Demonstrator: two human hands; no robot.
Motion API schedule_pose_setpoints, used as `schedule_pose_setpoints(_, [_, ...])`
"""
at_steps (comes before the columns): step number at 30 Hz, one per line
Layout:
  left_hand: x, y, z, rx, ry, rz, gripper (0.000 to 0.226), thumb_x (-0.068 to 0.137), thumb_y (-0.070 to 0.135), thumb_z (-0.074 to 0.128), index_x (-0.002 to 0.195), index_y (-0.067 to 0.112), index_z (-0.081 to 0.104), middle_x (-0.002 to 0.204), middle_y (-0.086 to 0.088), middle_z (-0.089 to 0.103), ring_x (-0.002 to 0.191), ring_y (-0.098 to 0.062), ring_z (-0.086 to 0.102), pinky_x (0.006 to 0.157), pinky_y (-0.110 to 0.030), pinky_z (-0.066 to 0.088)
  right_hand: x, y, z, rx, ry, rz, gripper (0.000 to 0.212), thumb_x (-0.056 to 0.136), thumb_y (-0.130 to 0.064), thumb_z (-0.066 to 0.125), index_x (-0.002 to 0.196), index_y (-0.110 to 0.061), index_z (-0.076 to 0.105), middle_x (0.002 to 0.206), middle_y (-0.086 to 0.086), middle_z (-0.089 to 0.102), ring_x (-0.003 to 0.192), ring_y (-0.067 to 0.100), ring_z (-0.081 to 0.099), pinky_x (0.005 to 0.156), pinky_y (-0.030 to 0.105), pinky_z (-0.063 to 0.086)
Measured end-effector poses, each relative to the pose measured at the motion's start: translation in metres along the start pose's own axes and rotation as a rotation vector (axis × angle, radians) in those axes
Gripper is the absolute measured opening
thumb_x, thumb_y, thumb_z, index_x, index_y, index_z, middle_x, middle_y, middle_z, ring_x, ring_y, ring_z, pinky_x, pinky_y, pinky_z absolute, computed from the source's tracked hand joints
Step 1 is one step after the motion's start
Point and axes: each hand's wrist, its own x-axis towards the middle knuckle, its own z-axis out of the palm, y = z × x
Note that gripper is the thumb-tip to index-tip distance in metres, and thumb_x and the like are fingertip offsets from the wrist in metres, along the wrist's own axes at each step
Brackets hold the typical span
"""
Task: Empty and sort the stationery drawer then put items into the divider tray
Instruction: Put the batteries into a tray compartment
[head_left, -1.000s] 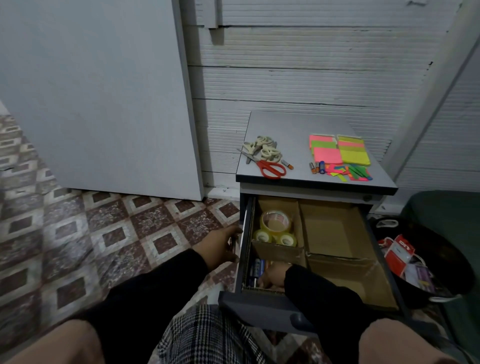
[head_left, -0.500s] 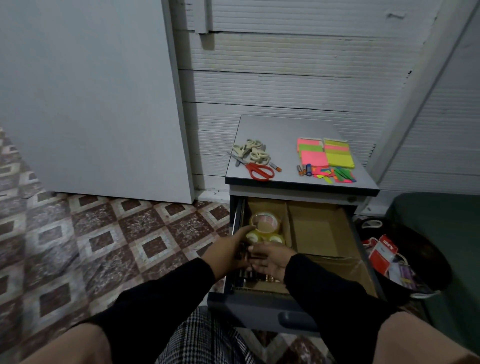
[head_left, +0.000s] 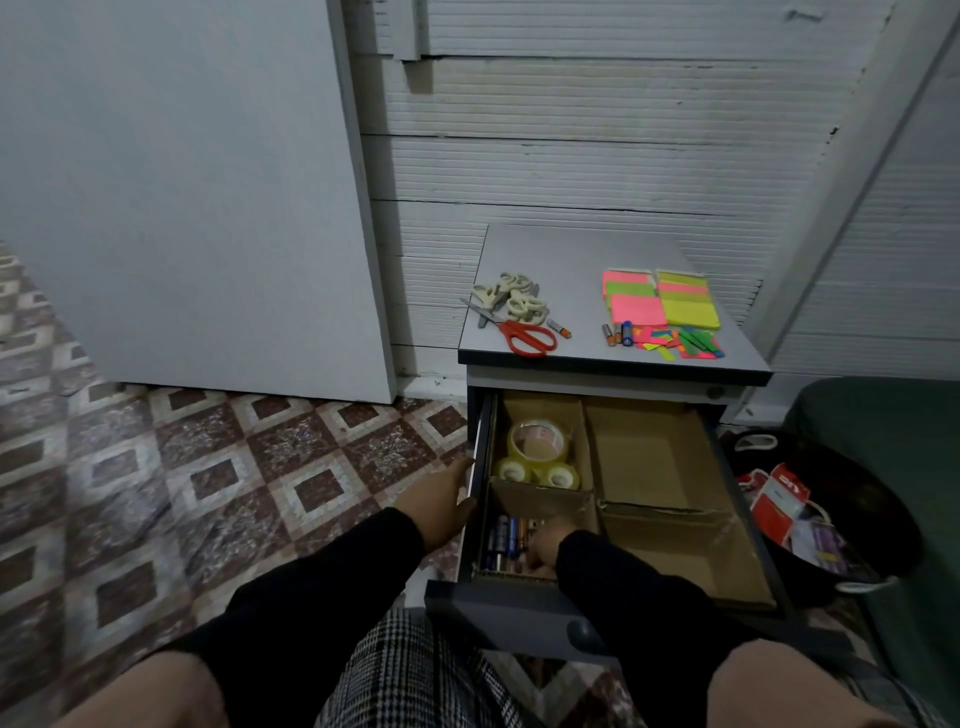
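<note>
The open drawer (head_left: 480, 457) holds a cardboard divider tray (head_left: 649, 452). Tape rolls (head_left: 537, 454) fill its back left compartment. Batteries (head_left: 504, 535) lie in the front left compartment, where my right hand (head_left: 545, 545) reaches down among them; its fingers are mostly hidden. My left hand (head_left: 441, 501) rests against the drawer's left side, fingers at the edge. On the cabinet top (head_left: 571, 260) lie scissors (head_left: 511, 317), a glue stick (head_left: 560, 328), three loose batteries (head_left: 617, 334), sticky note pads (head_left: 660, 304) and coloured tabs (head_left: 683, 345).
A dark basket (head_left: 872, 545) with red and white packets (head_left: 779, 499) stands right of the drawer, beside a green seat (head_left: 893, 441). A white board (head_left: 182, 182) leans on the wall to the left. Patterned floor tiles (head_left: 208, 483) spread left of the cabinet.
My right hand dipped back down into the front left battery compartment. My left hand moved off the drawer interior to its left outer edge. The camera tilted slightly.
</note>
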Motion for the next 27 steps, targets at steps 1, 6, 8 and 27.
schedule_pose_setpoints(1, [0.0, -0.001, 0.001, -0.005, -0.003, 0.001, 0.056, 0.098, 0.023, 0.043, 0.148, 0.018, 0.02, 0.131, -0.009, 0.057, 0.114, -0.025, 0.057, 0.091, -0.03, 0.045, -0.002, -0.001, 0.001, -0.1, -0.025, -0.004, 0.04, 0.088, -0.008, 0.058, 0.127, 0.001, 0.053, 0.126, 0.013, 0.057, 0.121, 0.028, 0.054, 0.102, 0.036, 0.046])
schedule_pose_setpoints(6, [0.001, -0.001, 0.005, -0.014, -0.028, -0.001, 0.056, 0.095, 0.012, 0.04, 0.148, 0.02, 0.022, 0.132, -0.006, 0.057, 0.117, -0.021, 0.056, 0.093, -0.03, 0.046, -0.002, -0.004, 0.002, -0.318, -0.051, -0.029, 0.046, 0.088, -0.011, 0.06, 0.133, -0.006, 0.05, 0.136, 0.011, 0.051, 0.123, 0.025, 0.051, 0.104, 0.037, 0.045])
schedule_pose_setpoints(8, [0.001, -0.002, 0.005, -0.021, -0.037, -0.011, 0.058, 0.094, 0.01, 0.04, 0.148, 0.021, 0.022, 0.132, -0.005, 0.057, 0.117, -0.021, 0.056, 0.093, -0.031, 0.046, -0.003, -0.004, 0.0, -0.371, -0.058, -0.044, 0.044, 0.089, -0.011, 0.058, 0.132, -0.006, 0.051, 0.135, 0.011, 0.051, 0.114, 0.021, 0.052, 0.103, 0.037, 0.045])
schedule_pose_setpoints(27, [0.029, 0.059, -0.014, 0.186, -0.018, 0.156, 0.045, 0.092, 0.024, 0.053, 0.136, 0.022, 0.044, 0.135, -0.005, 0.051, 0.121, -0.021, 0.051, 0.102, -0.032, 0.043, -0.051, -0.01, -0.101, 0.196, -0.167, -0.135, 0.021, 0.094, 0.0, 0.046, 0.109, -0.008, 0.058, 0.092, 0.004, 0.061, 0.079, 0.012, 0.06, 0.073, 0.024, 0.053])
